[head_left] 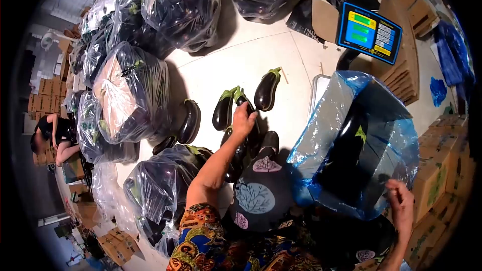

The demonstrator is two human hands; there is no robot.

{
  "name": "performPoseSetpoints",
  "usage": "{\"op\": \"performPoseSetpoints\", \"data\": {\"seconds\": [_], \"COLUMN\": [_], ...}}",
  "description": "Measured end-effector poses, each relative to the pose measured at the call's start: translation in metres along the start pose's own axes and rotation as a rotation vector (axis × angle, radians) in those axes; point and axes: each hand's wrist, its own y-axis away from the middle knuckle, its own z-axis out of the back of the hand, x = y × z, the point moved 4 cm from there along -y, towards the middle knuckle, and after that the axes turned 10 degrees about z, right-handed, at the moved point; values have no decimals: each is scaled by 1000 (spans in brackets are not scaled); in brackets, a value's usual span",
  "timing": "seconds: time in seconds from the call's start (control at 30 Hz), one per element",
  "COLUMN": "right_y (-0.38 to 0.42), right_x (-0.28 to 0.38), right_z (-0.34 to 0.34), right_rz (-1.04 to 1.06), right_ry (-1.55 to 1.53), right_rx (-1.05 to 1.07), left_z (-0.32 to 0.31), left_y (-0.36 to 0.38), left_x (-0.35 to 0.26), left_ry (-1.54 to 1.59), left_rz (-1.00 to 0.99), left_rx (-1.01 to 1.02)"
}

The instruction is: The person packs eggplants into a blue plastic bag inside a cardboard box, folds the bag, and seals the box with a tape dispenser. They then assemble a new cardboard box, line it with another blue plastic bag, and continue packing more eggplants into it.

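My left hand (244,120) reaches down to the floor, its fingers closed on an eggplant (241,98) with a green stem. Beside it lie a second eggplant (222,113) on the left and a third (267,90) on the right, and more dark ones are partly hidden under my forearm. To the right stands a box lined with a blue plastic bag (306,140), with eggplants (353,135) inside. Near the lining's right edge is my right hand (400,196), its fingers curled; whether they grip the film I cannot make out.
Clear bags of eggplants (133,95) line the left and top. A scale display (369,32) stands at the upper right, with a metal tray edge (315,88) below it. Cardboard boxes (437,165) are stacked at the right. Another person (63,133) sits far left.
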Motion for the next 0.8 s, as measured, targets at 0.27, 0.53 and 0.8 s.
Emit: {"op": "performPoseSetpoints", "data": {"seconds": [0.27, 0.53, 0.8], "right_y": [-26, -45, -52], "right_x": [18, 11, 14], "right_z": [-55, -68, -71], "right_rz": [180, 127, 184], "right_ry": [214, 189, 205], "right_rx": [321, 332, 373], "left_z": [-1, 40, 90], "left_y": [-31, -13, 5], "left_x": [-11, 135, 46], "left_ry": [-180, 20, 1683], "left_rz": [108, 568, 696], "left_rx": [-354, -63, 545]}}
